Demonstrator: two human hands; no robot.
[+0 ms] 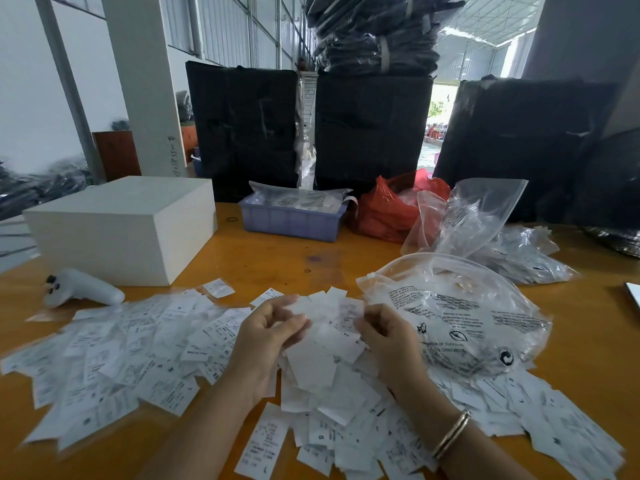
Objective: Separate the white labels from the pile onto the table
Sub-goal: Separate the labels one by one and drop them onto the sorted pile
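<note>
Gripping a loose sheaf of thin white labels (323,336) above the heap, a person's left hand (268,336) and right hand (388,336) work at the middle of an orange wooden worktop (270,251). Both sets of fingers are curled in, pinching the flat paper slips from either side; motion blur hides which way the held slips run. Beneath them, printed rectangular labels lie scattered at every angle in a pile (114,351) spreading left and right. A crinkled clear plastic bag (460,320) with black print sits just right of the hands. Farther back stand a white box (121,226), a white handheld controller (81,287), a lilac plastic tray (292,221) and a red plastic bag (384,209).
</note>
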